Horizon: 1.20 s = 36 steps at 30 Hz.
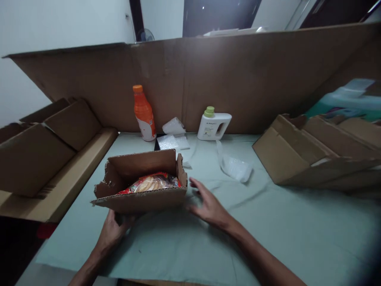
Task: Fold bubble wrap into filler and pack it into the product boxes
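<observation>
A small open cardboard box (149,203) with torn edges tilts toward me over the cloth. Inside it lies a red, clear-fronted snack packet (151,182) with pale food showing through. My left hand (116,226) grips the box from below at its near left, the fingers partly hidden by the cardboard. Just off the box's right end is my right hand (206,204), thumb and fingers apart, slightly blurred and holding nothing.
Behind stand an orange bottle (144,115) and a white jug (214,126) with a green cap. Bubble wrap (236,167) lies on the pale green cloth (190,246). Cardboard boxes (297,151) flank the right, another box (35,159) the left. A tall cardboard panel (226,75) closes the back.
</observation>
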### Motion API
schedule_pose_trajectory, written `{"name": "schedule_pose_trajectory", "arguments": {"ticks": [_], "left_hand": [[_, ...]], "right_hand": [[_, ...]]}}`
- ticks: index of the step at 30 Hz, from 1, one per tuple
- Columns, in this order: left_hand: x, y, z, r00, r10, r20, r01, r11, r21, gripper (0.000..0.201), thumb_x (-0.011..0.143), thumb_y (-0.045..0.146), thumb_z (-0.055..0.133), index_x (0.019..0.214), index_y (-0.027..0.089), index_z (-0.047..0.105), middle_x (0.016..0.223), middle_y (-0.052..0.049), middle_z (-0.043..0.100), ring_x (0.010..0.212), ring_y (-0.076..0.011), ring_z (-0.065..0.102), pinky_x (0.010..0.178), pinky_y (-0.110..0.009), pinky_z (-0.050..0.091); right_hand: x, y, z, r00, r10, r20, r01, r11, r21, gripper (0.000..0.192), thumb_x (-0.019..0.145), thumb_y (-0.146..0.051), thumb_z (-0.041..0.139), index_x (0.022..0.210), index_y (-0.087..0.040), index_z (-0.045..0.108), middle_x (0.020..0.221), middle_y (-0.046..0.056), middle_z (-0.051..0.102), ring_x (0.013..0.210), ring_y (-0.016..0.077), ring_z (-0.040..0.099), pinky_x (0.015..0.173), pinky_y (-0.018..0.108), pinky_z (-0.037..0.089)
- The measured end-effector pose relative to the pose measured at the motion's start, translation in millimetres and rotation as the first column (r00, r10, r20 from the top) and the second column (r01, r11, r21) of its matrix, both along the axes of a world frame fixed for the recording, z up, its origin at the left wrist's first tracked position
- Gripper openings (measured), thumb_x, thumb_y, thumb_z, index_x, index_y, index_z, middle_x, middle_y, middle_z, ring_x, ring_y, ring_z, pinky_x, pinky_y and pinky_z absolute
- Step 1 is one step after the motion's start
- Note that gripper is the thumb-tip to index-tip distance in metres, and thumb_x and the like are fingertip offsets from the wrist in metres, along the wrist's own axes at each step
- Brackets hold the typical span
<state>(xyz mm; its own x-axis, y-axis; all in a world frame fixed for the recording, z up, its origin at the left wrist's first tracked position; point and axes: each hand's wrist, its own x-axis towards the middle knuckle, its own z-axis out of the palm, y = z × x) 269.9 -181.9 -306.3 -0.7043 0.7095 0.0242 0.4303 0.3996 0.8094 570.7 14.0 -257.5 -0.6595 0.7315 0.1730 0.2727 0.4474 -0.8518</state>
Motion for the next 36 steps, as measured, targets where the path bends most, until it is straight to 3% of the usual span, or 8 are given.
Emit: {"name": "schedule_pose_trajectory", "arguments": {"ticks": [4,12,17,22,27,31,33,36], "left_hand": [[10,7,13.3,0.992,-0.052,0.111,0.050,0.999,0.021,0.067,0.065,0.062,0.072,0.110,0.015,0.059,0.108,-0.016,0.073,0.104,-0.0362,0.069,0.088,-0.045,0.057],[48,98,25.4,0.935,-0.337,0.110,0.305,0.924,0.231,0.051,0.077,0.042,0.066,0.120,0.016,0.059,0.107,-0.008,0.071,0.096,-0.0248,0.064,0.083,-0.034,0.052],[49,165,23.8,0.907,-0.405,0.120,0.356,0.886,0.299,0.049,0.075,0.036,0.066,0.118,0.015,0.060,0.105,-0.007,0.070,0.095,-0.0240,0.063,0.084,-0.033,0.051],[47,198,21.5,0.895,-0.426,0.134,0.362,0.868,0.339,0.055,0.078,0.034,0.066,0.129,0.017,0.056,0.119,-0.009,0.068,0.109,-0.0253,0.063,0.096,-0.036,0.050],[54,181,5.2,0.902,-0.382,0.201,0.295,0.885,0.359,0.074,0.083,0.036,0.065,0.149,0.018,0.039,0.144,-0.017,0.055,0.132,-0.0290,0.055,0.113,-0.045,0.042],[66,139,-5.3,0.898,-0.316,0.308,0.220,0.926,0.307,0.083,0.084,0.042,0.067,0.155,0.019,0.030,0.156,-0.021,0.042,0.143,-0.0317,0.046,0.119,-0.052,0.036],[72,116,-4.0,0.888,-0.331,0.319,0.246,0.929,0.276,0.078,0.082,0.044,0.069,0.150,0.020,0.039,0.155,-0.020,0.045,0.142,-0.0326,0.047,0.118,-0.052,0.037],[83,81,7.7,0.878,-0.365,0.310,0.297,0.923,0.245,0.062,0.078,0.048,0.073,0.132,0.020,0.060,0.147,-0.017,0.054,0.137,-0.0341,0.051,0.115,-0.052,0.040]], "right_hand": [[-35,-8,-8.4,0.996,0.036,-0.079,-0.040,0.998,-0.058,0.068,0.076,-0.037,0.072,0.138,-0.018,0.053,0.136,0.014,0.064,0.122,0.0322,0.061,0.106,0.048,0.049],[12,40,-7.4,0.973,-0.233,-0.007,0.230,0.965,-0.126,0.048,0.072,-0.037,0.068,0.115,-0.017,0.062,0.105,0.010,0.075,0.092,0.0289,0.070,0.077,0.039,0.058],[5,89,-10.9,0.952,-0.307,-0.009,0.306,0.950,-0.054,0.054,0.072,-0.037,0.069,0.122,-0.017,0.061,0.111,0.011,0.074,0.094,0.0285,0.070,0.078,0.039,0.058],[15,116,-22.9,0.934,-0.358,-0.007,0.358,0.933,0.028,0.060,0.080,-0.037,0.060,0.137,-0.018,0.055,0.128,0.014,0.067,0.112,0.0305,0.065,0.093,0.044,0.054],[56,124,-28.5,0.822,-0.553,0.139,0.477,0.801,0.362,0.049,0.083,-0.044,0.061,0.123,-0.017,0.065,0.129,0.017,0.066,0.119,0.0352,0.058,0.103,0.050,0.045],[63,136,-25.1,0.736,-0.661,0.146,0.596,0.735,0.325,0.034,0.073,-0.041,0.073,0.096,-0.016,0.069,0.116,0.020,0.069,0.114,0.0374,0.056,0.101,0.048,0.040],[65,141,-20.5,0.709,-0.696,0.112,0.652,0.708,0.271,0.019,0.075,-0.038,0.069,0.077,-0.019,0.065,0.097,0.016,0.072,0.102,0.0328,0.059,0.093,0.043,0.043],[82,134,-7.3,0.677,-0.736,0.002,0.724,0.667,0.176,0.024,0.080,-0.040,0.059,0.066,-0.021,0.059,0.073,0.009,0.065,0.082,0.0256,0.060,0.079,0.038,0.046]]}}
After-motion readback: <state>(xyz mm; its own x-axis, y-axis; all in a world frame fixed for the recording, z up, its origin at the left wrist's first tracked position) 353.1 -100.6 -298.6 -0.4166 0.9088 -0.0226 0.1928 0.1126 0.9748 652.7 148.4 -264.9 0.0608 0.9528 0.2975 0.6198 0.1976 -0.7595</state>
